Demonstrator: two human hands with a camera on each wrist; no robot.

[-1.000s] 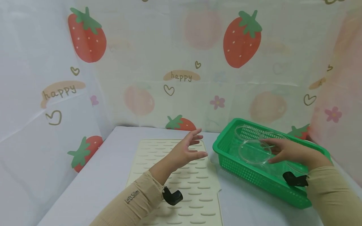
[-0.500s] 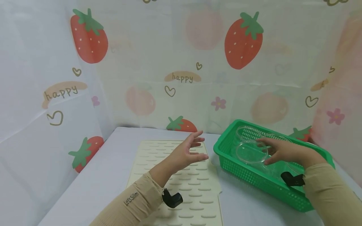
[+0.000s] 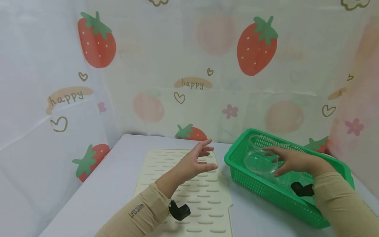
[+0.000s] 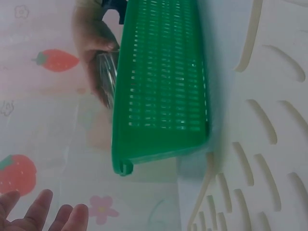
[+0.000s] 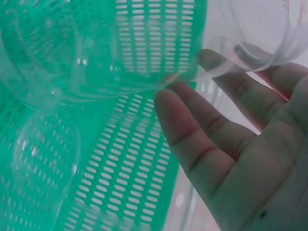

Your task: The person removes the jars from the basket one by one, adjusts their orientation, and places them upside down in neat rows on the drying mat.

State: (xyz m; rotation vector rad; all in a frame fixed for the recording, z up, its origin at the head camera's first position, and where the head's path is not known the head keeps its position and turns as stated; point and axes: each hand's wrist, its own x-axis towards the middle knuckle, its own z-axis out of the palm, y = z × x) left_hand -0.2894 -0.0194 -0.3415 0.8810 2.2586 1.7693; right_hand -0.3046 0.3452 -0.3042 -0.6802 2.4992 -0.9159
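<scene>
My right hand grips a clear, round-rimmed cup over the left part of a green plastic basket. In the right wrist view, its thumb lies along the near side of the see-through wall, and other fingers show behind it. More clear cups stand inside the basket, partly covered by the hand and the held cup. My left hand hovers above a cream mat with raised oval ridges, fingers spread and nothing in them.
The basket stands at an angle right of the mat, its perforated wall facing the left wrist camera. A white-covered table extends to the left. A strawberry-print cloth hangs behind the table and along its sides.
The right hand and the clear cup have moved together slightly leftward within the basket. The left hand stays over the mat. The head view has shifted a little.
</scene>
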